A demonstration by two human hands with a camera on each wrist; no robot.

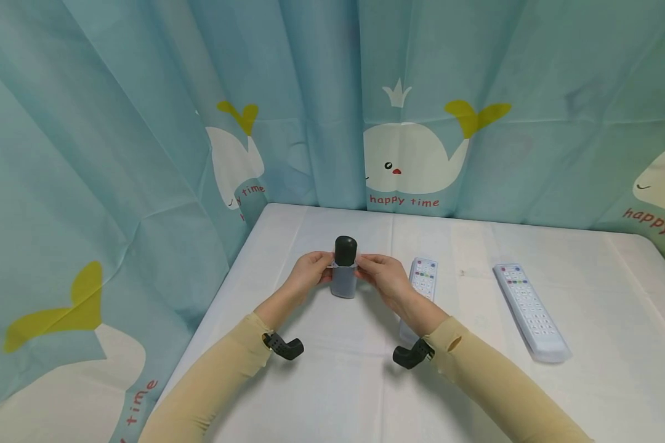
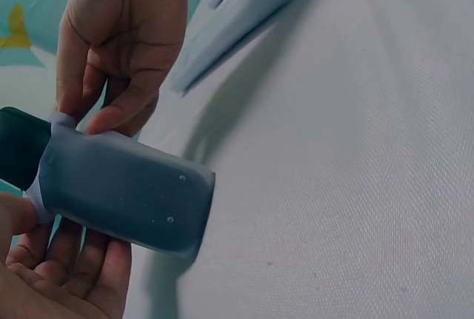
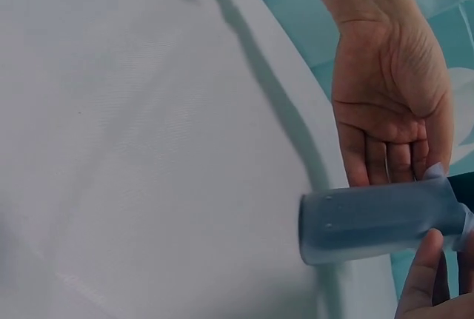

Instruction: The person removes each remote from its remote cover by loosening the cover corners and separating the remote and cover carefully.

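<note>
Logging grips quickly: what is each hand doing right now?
Left hand: pinches the cover rim on the black remote.
Right hand: pinches the cover's opposite rim.

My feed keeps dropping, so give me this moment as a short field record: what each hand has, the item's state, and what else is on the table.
left hand: pinches the cover's left rim
right hand: pinches the cover's right rim
black remote: top sticks out of the cover
translucent cover: wraps the remote's lower part, held above the table
white table: cloth-covered
two white remotes: one beside the right hand, one farther right, both in clear covers
</note>
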